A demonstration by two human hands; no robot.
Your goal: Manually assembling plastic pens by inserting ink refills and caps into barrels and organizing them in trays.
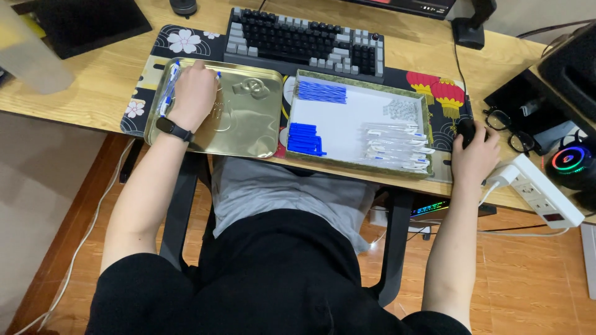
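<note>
My left hand (194, 93) rests in a shallow gold metal tray (248, 118) and is closed around a blue-and-white pen. A second such pen (168, 90) lies along the tray's left edge. My right hand (475, 155) is closed over a black computer mouse (467, 130) at the desk's right. Between the hands stands a white-lined box (347, 124) holding blue pen caps (304, 138), blue refills (321, 92), clear pen barrels (397, 146) and a heap of small grey parts (400, 110).
A black-and-grey keyboard (304, 40) sits behind the tray and box on a patterned desk mat (186, 40). Glasses (506, 127), a white power strip (540, 192) and a glowing round device (574, 161) crowd the right side. The desk's front edge runs just below the box.
</note>
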